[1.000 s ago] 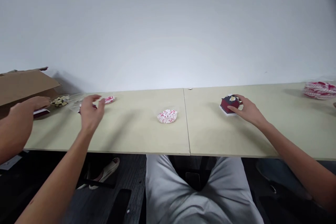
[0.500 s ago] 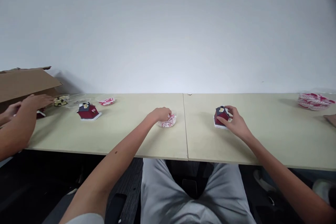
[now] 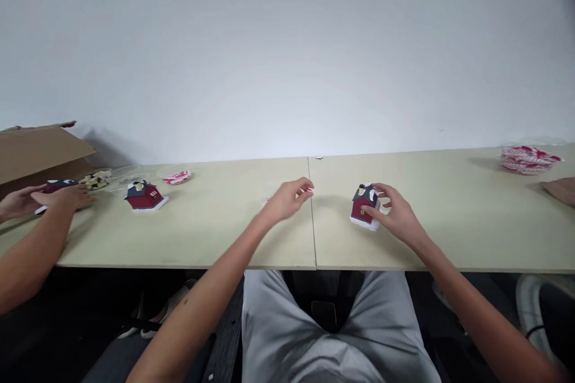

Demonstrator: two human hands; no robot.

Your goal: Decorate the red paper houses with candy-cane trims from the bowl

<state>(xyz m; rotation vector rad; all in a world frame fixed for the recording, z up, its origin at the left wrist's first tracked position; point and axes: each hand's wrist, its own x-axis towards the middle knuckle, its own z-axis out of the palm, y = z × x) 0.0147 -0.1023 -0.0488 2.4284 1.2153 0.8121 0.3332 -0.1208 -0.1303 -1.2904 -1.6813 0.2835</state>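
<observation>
The left hand (image 3: pixel 286 200) pinches a small red-and-white piece (image 3: pixel 310 191) between its fingertips. The right hand (image 3: pixel 398 210) grips a red toy house (image 3: pixel 359 210) by its right side, right of the seam in the surface (image 3: pixel 251 239). Well left, a second house (image 3: pixel 142 197) stands near a pink-and-white bundle (image 3: pixel 176 177). Farther left, a co-worker's hands (image 3: pixel 72 196) hold another house (image 3: pixel 57 185) beside a cardboard box (image 3: pixel 42 146). A striped bundle (image 3: pixel 529 160) lies far right.
</observation>
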